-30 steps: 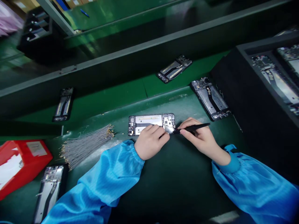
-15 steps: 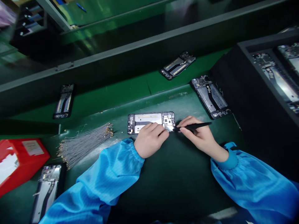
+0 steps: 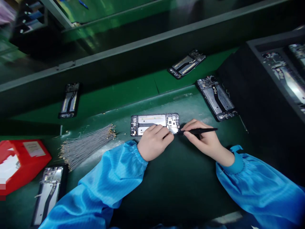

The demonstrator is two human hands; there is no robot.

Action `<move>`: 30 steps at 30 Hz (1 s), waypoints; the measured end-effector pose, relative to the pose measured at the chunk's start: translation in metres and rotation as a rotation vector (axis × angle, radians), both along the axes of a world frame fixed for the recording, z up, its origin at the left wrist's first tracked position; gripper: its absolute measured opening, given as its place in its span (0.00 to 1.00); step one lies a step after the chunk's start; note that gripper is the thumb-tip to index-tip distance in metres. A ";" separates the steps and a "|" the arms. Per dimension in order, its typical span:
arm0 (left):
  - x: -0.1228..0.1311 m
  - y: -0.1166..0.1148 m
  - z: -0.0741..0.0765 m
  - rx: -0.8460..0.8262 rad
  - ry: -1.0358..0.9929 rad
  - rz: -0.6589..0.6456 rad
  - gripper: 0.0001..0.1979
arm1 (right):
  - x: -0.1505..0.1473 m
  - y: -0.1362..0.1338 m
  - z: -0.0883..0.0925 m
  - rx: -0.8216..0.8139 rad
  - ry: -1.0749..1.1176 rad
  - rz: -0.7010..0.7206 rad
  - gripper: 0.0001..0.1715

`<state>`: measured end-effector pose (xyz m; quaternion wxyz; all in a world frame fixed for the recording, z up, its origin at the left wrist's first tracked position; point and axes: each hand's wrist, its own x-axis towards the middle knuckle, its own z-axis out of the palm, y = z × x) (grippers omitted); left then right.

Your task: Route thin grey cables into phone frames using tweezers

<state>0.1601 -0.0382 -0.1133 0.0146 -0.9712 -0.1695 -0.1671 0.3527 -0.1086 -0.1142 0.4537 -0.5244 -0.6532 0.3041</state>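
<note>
An opened phone lies flat and lengthwise on the green bench, its circuit board showing at the right end. My left hand is closed at the phone's near edge, fingers curled over it, hiding part of that edge. Between the thumb and fingers of my right hand is a pair of slim black tweezers. Their tip meets the near right corner of the board; the exact contact is too small to make out. Left of the phone lies a fanned bundle of thin grey cables with gold-coloured ends.
More opened phones lie around: one back left, one on the back ledge, one at right, one front left. A red box stands at left. A black rack holding phones stands at right.
The camera view has shifted slightly, so the surrounding things sit a little differently. Both hands keep nearly the same pose, with the tweezers still at the board's corner.
</note>
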 end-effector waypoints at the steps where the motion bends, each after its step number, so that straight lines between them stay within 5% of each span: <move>1: 0.000 0.000 0.000 -0.001 0.001 -0.001 0.07 | 0.000 0.000 0.000 0.019 -0.013 0.010 0.07; 12: 0.001 0.000 0.001 0.014 -0.013 0.005 0.06 | 0.000 0.001 0.000 -0.133 0.090 -0.061 0.02; 19: 0.000 0.001 0.000 0.011 0.000 0.007 0.05 | 0.000 0.002 0.001 -0.075 0.044 -0.035 0.03; 26: 0.001 0.000 0.002 0.010 -0.012 0.004 0.07 | -0.003 -0.002 -0.001 0.183 -0.154 0.122 0.12; 30: 0.002 0.000 0.003 -0.021 -0.006 0.016 0.09 | -0.003 -0.001 -0.001 0.153 -0.142 0.111 0.08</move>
